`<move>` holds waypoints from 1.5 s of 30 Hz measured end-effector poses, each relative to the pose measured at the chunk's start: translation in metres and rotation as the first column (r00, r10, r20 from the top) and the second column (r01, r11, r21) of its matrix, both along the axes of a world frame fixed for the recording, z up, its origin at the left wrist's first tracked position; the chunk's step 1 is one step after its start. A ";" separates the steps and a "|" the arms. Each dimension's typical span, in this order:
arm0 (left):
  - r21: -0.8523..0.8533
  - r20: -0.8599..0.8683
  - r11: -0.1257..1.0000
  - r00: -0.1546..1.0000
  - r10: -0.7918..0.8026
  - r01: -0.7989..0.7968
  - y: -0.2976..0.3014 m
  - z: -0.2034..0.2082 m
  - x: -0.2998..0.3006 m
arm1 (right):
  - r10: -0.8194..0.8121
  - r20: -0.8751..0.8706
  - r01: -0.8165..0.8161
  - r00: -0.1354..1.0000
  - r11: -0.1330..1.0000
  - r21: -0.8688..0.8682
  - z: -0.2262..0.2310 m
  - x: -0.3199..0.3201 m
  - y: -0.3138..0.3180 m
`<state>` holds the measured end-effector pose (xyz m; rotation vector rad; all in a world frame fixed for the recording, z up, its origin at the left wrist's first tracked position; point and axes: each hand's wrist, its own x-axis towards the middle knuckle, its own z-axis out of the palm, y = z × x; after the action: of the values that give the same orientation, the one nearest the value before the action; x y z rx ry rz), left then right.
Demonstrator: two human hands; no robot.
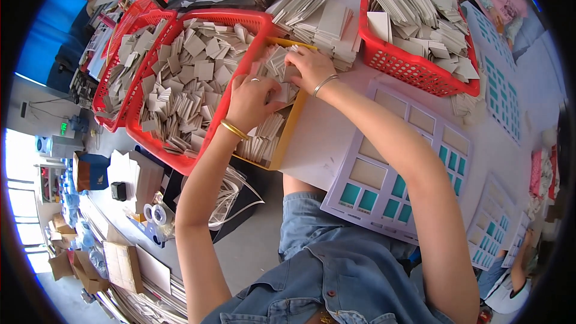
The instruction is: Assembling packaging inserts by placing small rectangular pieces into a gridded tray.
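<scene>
My left hand, with a gold bangle at the wrist, is curled over the left side of a yellow-edged box full of small grey cardboard pieces. Whatever its bent fingers hold, if anything, is hidden. Farther back, my right hand, wearing a silver bangle, has its fingers closed at grey pieces at the box's far right side. Below my right forearm lies a pale lilac frame panel, its windows partly filled with teal and grey inserts.
Red plastic baskets of loose grey pieces stand left and back right. Stacked grey cards lie behind the box. More lilac panels are on the right, where other people sit. Cartons stand on the floor at left.
</scene>
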<state>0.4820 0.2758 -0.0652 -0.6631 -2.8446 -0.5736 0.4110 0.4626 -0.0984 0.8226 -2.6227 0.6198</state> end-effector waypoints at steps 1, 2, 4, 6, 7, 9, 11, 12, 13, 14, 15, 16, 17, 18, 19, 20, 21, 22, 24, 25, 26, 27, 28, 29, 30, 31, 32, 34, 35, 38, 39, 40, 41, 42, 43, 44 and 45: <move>0.021 -0.038 1.000 0.999 -0.016 0.017 0.000 -0.001 0.000 | 0.055 0.005 -0.055 0.998 0.998 -0.030 0.002 0.001 0.001; 0.026 -0.034 1.000 0.999 -0.016 0.017 -0.002 -0.003 0.000 | 0.109 0.008 -0.108 0.994 0.992 -0.062 0.003 0.002 0.002; 0.067 -0.008 0.997 1.000 -0.030 0.030 -0.003 -0.004 -0.002 | 0.184 0.038 -0.180 0.982 0.978 -0.106 0.002 -0.006 0.009; 0.079 0.031 0.996 0.999 -0.037 0.034 -0.004 -0.002 -0.003 | 0.262 0.064 -0.250 0.963 0.955 -0.158 0.006 -0.004 0.015; 0.089 0.031 0.995 0.998 -0.046 0.043 -0.006 -0.002 -0.003 | 0.226 0.134 -0.183 0.965 0.944 -0.276 0.011 0.000 0.017; 0.059 0.013 0.996 0.997 -0.074 0.073 -0.008 0.002 -0.004 | 0.185 0.259 -0.039 0.948 0.876 -0.481 0.018 0.009 0.024; 0.086 -0.059 0.996 0.998 -0.028 0.033 -0.010 -0.006 -0.007 | 0.181 0.271 0.015 0.946 0.805 -0.593 0.016 0.025 0.041; 0.120 -0.130 0.993 0.991 0.016 0.000 -0.008 -0.011 -0.008 | 0.172 0.282 0.075 0.944 0.721 -0.689 0.014 0.037 0.055; 0.129 -0.214 0.991 0.975 0.060 -0.033 -0.003 -0.005 -0.004 | 0.161 0.296 0.091 0.942 0.723 -0.684 0.015 0.052 0.070; 0.232 -0.315 0.972 0.945 0.092 -0.017 0.000 -0.003 -0.004 | 0.174 0.322 0.122 0.931 0.684 -0.719 0.018 0.071 0.088; 0.259 -0.428 0.966 0.896 0.116 -0.001 0.001 0.003 0.000 | 0.179 0.349 0.159 0.920 0.643 -0.749 0.022 0.093 0.107; 0.285 -0.527 0.958 0.838 0.142 0.017 0.006 0.010 0.006 | 0.159 0.372 0.189 0.914 0.645 -0.741 0.023 0.115 0.126; 0.422 -0.392 0.905 0.890 0.233 -0.051 0.017 0.015 0.022 | 0.146 0.487 0.282 0.861 0.660 -0.697 0.023 0.138 0.144; 0.535 -0.240 0.834 0.922 0.303 -0.135 0.027 0.019 0.043 | 0.133 0.592 0.368 0.795 0.670 -0.645 0.023 0.162 0.159; 0.555 -0.207 0.830 0.960 0.190 -0.044 0.033 0.012 0.054 | 0.112 0.605 0.391 0.788 0.667 -0.634 0.019 0.183 0.172; 0.562 -0.074 0.827 0.994 0.083 -0.028 0.047 0.007 0.071 | 0.103 0.701 0.478 0.705 0.661 -0.578 0.013 0.205 0.182; 0.504 0.017 0.864 1.000 -0.022 0.010 0.061 0.001 0.088 | 0.101 0.783 0.554 0.614 0.652 -0.519 0.009 0.226 0.189; 0.497 0.183 0.868 0.977 -0.106 0.002 0.074 -0.008 0.105 | 0.086 0.813 0.570 0.576 0.670 -0.475 0.006 0.243 0.191; 0.515 0.268 0.851 0.924 -0.274 0.103 0.102 -0.019 0.126 | 0.089 0.802 0.540 0.591 0.695 -0.475 -0.004 0.271 0.195; 0.499 0.308 0.860 0.905 -0.294 0.109 0.111 -0.030 0.134 | 0.090 0.764 0.504 0.638 0.702 -0.503 -0.016 0.281 0.193; 0.456 0.375 0.876 0.858 -0.352 0.160 0.115 -0.032 0.138 | 0.092 0.724 0.466 0.684 0.709 -0.530 -0.025 0.287 0.189; 0.451 0.366 0.869 0.846 -0.388 0.204 0.117 -0.043 0.142 | 0.068 0.727 0.451 0.683 0.744 -0.494 -0.024 0.289 0.183; 0.445 0.357 0.861 0.833 -0.422 0.246 0.119 -0.051 0.145 | 0.072 0.729 0.452 0.681 0.741 -0.496 -0.025 0.290 0.177; 0.441 0.361 0.864 0.833 -0.418 0.243 0.118 -0.057 0.148 | 0.073 0.727 0.433 0.683 0.762 -0.482 -0.027 0.289 0.171; 0.429 0.367 0.870 0.833 -0.414 0.243 0.124 -0.058 0.148 | 0.065 0.724 0.421 0.686 0.776 -0.469 -0.029 0.290 0.170; 0.417 0.372 0.876 0.834 -0.407 0.241 0.129 -0.059 0.148 | 0.072 0.678 0.384 0.732 0.778 -0.497 -0.035 0.290 0.171; 0.413 0.375 0.877 0.831 -0.410 0.246 0.134 -0.059 0.149 | 0.071 0.678 0.389 0.731 0.773 -0.501 -0.036 0.290 0.172; 0.441 0.344 0.866 0.846 -0.406 0.236 0.138 -0.060 0.149 | 0.039 0.689 0.383 0.723 0.809 -0.447 -0.036 0.286 0.172; 0.439 0.345 0.867 0.847 -0.405 0.236 0.137 -0.061 0.148 | 0.040 0.689 0.382 0.724 0.808 -0.448 -0.036 0.285 0.171; 0.401 0.352 0.875 0.835 -0.422 0.273 0.135 -0.067 0.145 | 0.035 0.684 0.360 0.729 0.831 -0.425 -0.040 0.283 0.170; 0.398 0.345 0.873 0.836 -0.426 0.281 0.135 -0.068 0.143 | 0.037 0.677 0.363 0.735 0.822 -0.439 -0.041 0.283 0.169; 0.395 0.337 0.872 0.837 -0.430 0.289 0.135 -0.068 0.142 | 0.040 0.671 0.367 0.740 0.812 -0.453 -0.041 0.283 0.168; 0.394 0.338 0.874 0.839 -0.427 0.286 0.135 -0.067 0.142 | 0.043 0.671 0.364 0.740 0.813 -0.454 -0.039 0.282 0.167; 0.419 0.377 0.866 0.816 -0.439 0.273 0.136 -0.063 0.141 | 0.022 0.695 0.380 0.719 0.825 -0.419 -0.034 0.282 0.168; 0.443 0.415 0.859 0.790 -0.452 0.259 0.137 -0.061 0.141 | 0.001 0.718 0.395 0.696 0.835 -0.384 -0.033 0.283 0.168; 0.444 0.416 0.858 0.789 -0.452 0.257 0.137 -0.063 0.141 | 0.000 0.719 0.396 0.695 0.835 -0.383 -0.035 0.283 0.168; 0.438 0.409 0.860 0.795 -0.449 0.261 0.137 -0.063 0.141 | 0.001 0.696 0.378 0.718 0.839 -0.391 -0.037 0.283 0.167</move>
<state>0.6228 0.4126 -0.1283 -1.1395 -2.9182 -1.4977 0.6937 0.6299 -0.1357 0.1266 -2.8250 1.7368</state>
